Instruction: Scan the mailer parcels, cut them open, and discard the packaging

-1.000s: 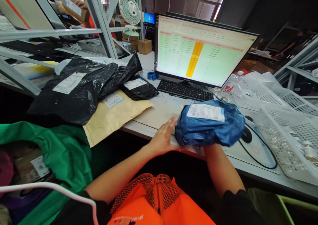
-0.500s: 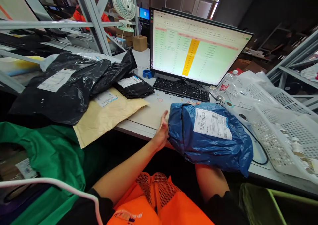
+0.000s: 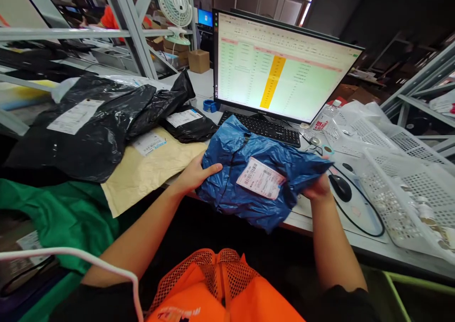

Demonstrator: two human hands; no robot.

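Observation:
A crinkled blue plastic mailing bag with a white printed label is held up in front of me, over the desk's front edge. My left hand grips its left side, thumb on top and fingers tucked beneath. At the right corner, my right hand clasps the bag from below, its fingers partly covered by the plastic. Just left of the bag lies a tan padded envelope, with black mailing bags behind it.
A monitor and keyboard stand behind the bag. A black mouse with its cable is right of it. White perforated baskets holding small bottles fill the right side. A white curved tube crosses low left, over green cloth.
The blue bag has moved left and turned, its label now tilted. My right hand, earlier under the bag, shows at its right corner. The black mouse has come into view.

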